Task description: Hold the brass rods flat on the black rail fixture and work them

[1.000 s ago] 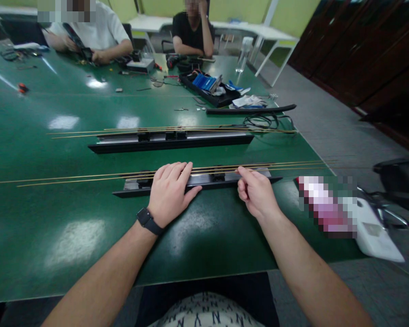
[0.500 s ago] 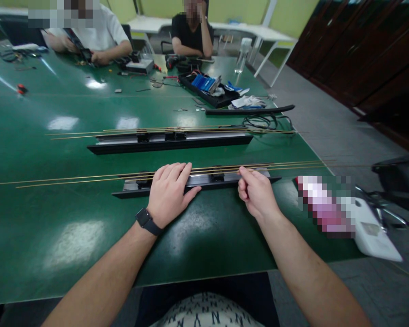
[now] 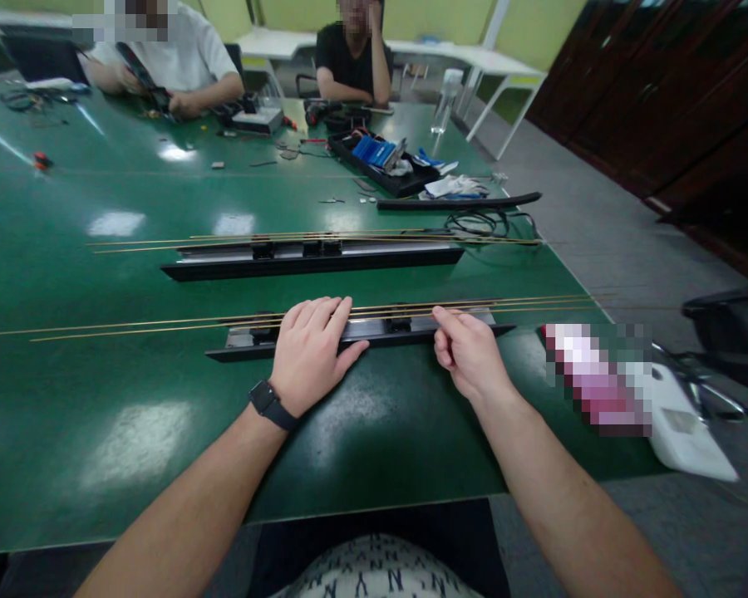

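Note:
My left hand (image 3: pixel 312 357) lies palm down across a long black-and-silver rail (image 3: pixel 399 337), fingers stretched out over it and the thumb spread along its near edge. Several thin gold-coloured rods (image 3: pixel 130 325) run lengthwise over the rail and pass under these fingers, reaching well beyond both ends. Toward the rail's right end, my right hand (image 3: pixel 470 353) is closed, thumb and forefinger pinched on one of the rods. Dark blocks (image 3: pixel 400 318) sit in the rail's channel, partly behind the rods.
Farther back lies a second rail (image 3: pixel 312 266) with rods over it. Beyond it are a black cable (image 3: pixel 479 222), a curved black strip (image 3: pixel 461 203) and a black tray (image 3: pixel 405 181). A white object (image 3: pixel 691 432) rests at the right edge. Two people sit opposite.
My right hand has shifted very slightly left along the rods, still pinched. The left hand stays in place. Across the table, a person has tilted the dark object they hold.

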